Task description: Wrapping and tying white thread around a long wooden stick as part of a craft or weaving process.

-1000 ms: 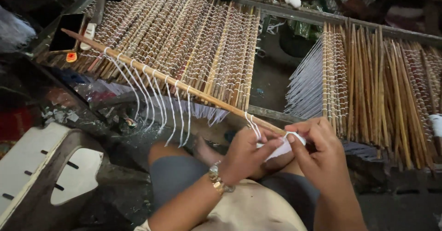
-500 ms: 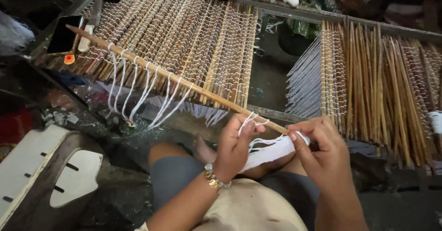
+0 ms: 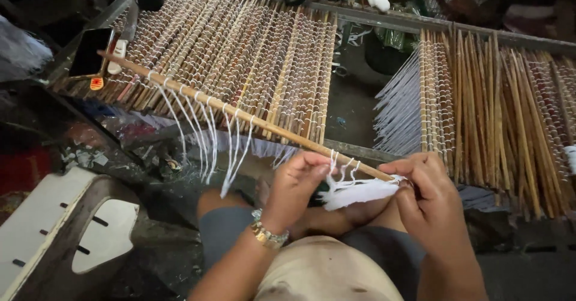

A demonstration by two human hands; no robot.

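A long bamboo stick [image 3: 240, 112] runs diagonally from upper left down to my hands, with white strings [image 3: 204, 139] tied along it and hanging loose. My left hand [image 3: 297, 184], a gold watch at its wrist, pinches the white strings close to the stick's near end. My right hand [image 3: 423, 193] grips that near end of the stick together with a bundle of white string [image 3: 357, 192] stretched between both hands. My knees in grey shorts are below.
A mat of bamboo sticks bound with white string [image 3: 234, 49] lies beyond the stick, and a second such mat [image 3: 498, 103] lies at right. A dark phone [image 3: 90, 52] rests on the left mat's corner. A white plastic stool [image 3: 54, 229] stands lower left.
The stick's far end has swung up and the hanging strings have shifted along with it. My left hand has moved up onto the strings at the stick, and the white bundle has drawn out longer.
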